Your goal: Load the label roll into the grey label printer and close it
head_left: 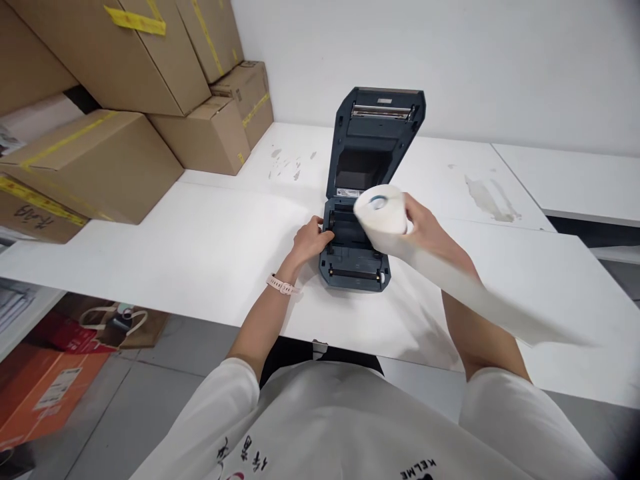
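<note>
A dark blue label printer (357, 257) sits on the white table (200, 253) with its lid (375, 140) swung up and back. My left hand (311, 240) grips the printer's left edge, fingers curled on the casing. My right hand (425, 223) holds a white paper roll (383, 212) just above the open paper bay. A long strip of paper (480, 293) trails from the roll toward the lower right, blurred. A pale watch (281, 285) is on my left wrist.
Several cardboard boxes (100, 160) with yellow tape are stacked on the table's left and back left. A second white table (575, 180) adjoins at the right. Under the table at left lie an orange box (45, 393) and a bag (120, 323). A white wall stands behind.
</note>
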`<state>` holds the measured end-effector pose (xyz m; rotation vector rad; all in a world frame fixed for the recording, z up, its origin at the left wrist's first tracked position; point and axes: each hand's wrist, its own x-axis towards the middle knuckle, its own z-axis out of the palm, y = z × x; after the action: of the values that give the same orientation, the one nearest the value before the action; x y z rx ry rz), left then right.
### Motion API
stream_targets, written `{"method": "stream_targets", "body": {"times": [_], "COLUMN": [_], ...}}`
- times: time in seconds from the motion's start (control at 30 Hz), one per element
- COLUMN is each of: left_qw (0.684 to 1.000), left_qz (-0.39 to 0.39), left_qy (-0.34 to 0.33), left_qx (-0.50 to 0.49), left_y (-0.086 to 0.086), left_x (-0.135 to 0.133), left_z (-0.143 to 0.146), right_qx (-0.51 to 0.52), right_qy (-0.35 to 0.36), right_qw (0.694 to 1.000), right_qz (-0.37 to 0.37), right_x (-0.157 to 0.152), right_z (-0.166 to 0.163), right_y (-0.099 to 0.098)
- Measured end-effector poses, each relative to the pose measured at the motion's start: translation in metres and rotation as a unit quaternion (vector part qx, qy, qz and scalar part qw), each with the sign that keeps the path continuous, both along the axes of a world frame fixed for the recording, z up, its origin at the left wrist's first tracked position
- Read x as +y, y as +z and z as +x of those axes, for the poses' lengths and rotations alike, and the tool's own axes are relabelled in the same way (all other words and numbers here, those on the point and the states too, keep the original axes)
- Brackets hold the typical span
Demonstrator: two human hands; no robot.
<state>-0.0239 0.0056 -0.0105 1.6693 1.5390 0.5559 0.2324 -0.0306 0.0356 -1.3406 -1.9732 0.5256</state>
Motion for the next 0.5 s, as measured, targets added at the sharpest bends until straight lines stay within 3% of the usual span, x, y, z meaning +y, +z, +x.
{"method": "stream_targets", "body": {"times": [0.1, 0.2, 0.4, 0.5], "left_qw": [1.000, 1.000, 1.000, 1.000], "left_qz": [-0.002, 0.004, 0.002, 0.000], "left_qy": [-0.002, -0.008, -0.008, -0.010], "left_qx": [0.014, 0.022, 0.017, 0.009], "left_y": [0.001, 0.001, 0.001, 0.001], "left_x": [0.000, 0.000, 0.000, 0.001], "left_z": [0.000, 0.000, 0.001, 0.000], "right_qx": [-0.172, -0.271, -0.268, -0.192], "right_qy": [0.025, 0.069, 0.076, 0.087], "right_qw": [0.985, 0.960, 0.960, 0.977], "right_qz": [0.025, 0.018, -0.002, 0.016], "right_x": [0.014, 0.027, 0.035, 0.030], "right_z": [-0.021, -0.032, -0.029, -0.031], "right_y": [0.012, 0.006, -0.024, -0.021]}}
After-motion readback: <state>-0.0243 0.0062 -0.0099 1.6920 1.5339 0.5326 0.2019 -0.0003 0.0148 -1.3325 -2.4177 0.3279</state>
